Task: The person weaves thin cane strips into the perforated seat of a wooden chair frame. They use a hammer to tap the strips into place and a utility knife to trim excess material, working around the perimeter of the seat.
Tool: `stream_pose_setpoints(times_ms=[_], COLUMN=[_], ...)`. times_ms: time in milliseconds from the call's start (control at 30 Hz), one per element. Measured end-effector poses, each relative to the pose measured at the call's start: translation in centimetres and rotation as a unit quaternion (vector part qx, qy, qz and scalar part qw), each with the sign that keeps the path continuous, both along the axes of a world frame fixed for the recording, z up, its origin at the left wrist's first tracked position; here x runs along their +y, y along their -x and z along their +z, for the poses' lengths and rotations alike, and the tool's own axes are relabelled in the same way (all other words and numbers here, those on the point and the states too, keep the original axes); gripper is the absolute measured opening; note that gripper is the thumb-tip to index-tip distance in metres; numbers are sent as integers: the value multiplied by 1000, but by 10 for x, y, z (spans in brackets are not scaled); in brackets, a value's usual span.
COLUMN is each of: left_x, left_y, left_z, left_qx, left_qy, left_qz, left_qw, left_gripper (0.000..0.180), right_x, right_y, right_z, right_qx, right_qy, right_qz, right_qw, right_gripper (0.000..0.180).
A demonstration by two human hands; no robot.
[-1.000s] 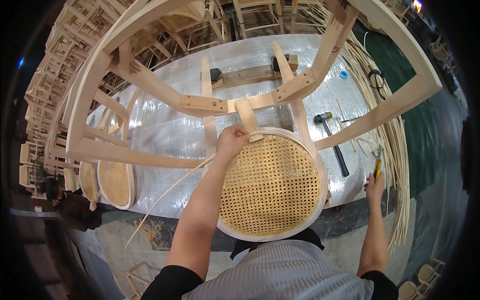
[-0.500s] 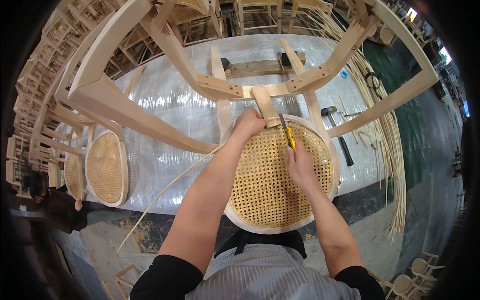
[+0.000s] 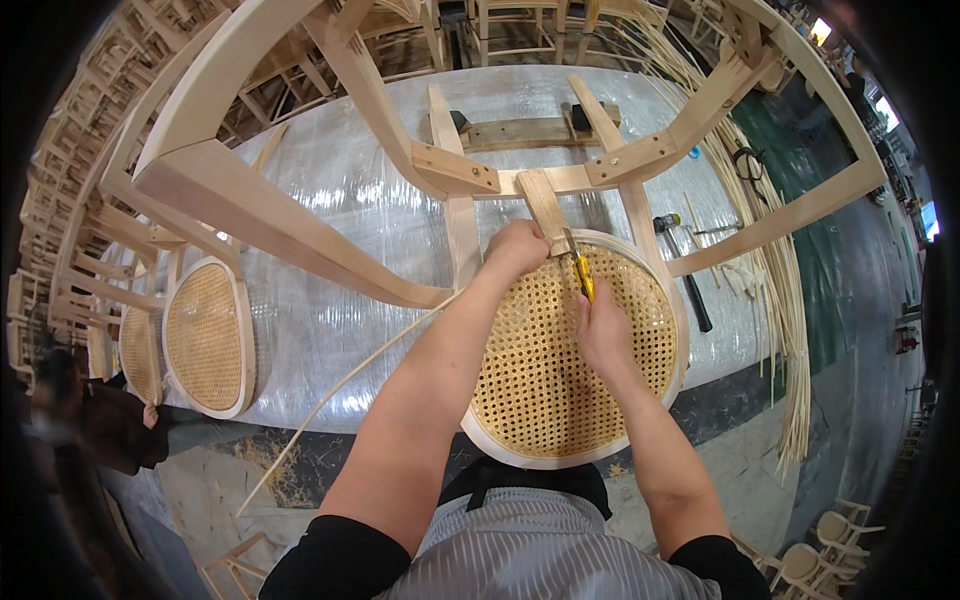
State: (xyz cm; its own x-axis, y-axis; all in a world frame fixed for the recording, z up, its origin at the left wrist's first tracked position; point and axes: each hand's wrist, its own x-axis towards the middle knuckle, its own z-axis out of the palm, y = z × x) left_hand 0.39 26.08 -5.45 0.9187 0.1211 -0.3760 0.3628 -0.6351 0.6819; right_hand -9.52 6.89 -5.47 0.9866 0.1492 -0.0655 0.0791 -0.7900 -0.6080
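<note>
A pale wooden chair frame point(image 3: 562, 181) lies on the table with its round woven cane panel point(image 3: 560, 375) toward me. My right hand point(image 3: 606, 330) is closed around a yellow-handled utility knife point(image 3: 584, 278), its blade at the panel's far rim beside a flat wooden slat point(image 3: 543, 208). My left hand point(image 3: 517, 248) is closed at that same rim, left of the blade. From under it a long thin rattan strip point(image 3: 350, 374) trails down to the left. My left fingers pinch near the slat's lower end, and the strip's end there is hidden.
A hammer point(image 3: 684, 275) and a bundle of long rattan strips point(image 3: 790, 330) lie at the right. Chairs with cane panels point(image 3: 207, 335) stand at the left, near another person point(image 3: 115, 425) in dark clothes. Plastic film covers the table point(image 3: 330, 210). Chair legs rise on both sides.
The chair sits slightly farther right in the picture, along with both hands. The knife stays at the far rim, and both grips look the same.
</note>
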Motion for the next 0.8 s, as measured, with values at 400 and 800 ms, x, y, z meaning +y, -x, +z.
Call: stream_pose_setpoints(times_ms=[400, 800], left_x=[0, 1], left_y=[0, 1], left_z=[1, 1], left_qx=[-9, -24], left_qy=[-14, -20], left_qz=[-14, -21], left_qw=[1000, 999], left_gripper=[31, 31], right_x=[13, 16], right_y=[6, 8], right_z=[-4, -1], right_qx=[-28, 4], right_qy=[0, 3], right_qz=[-37, -38], right_qw=[999, 999], right_gripper=[28, 30])
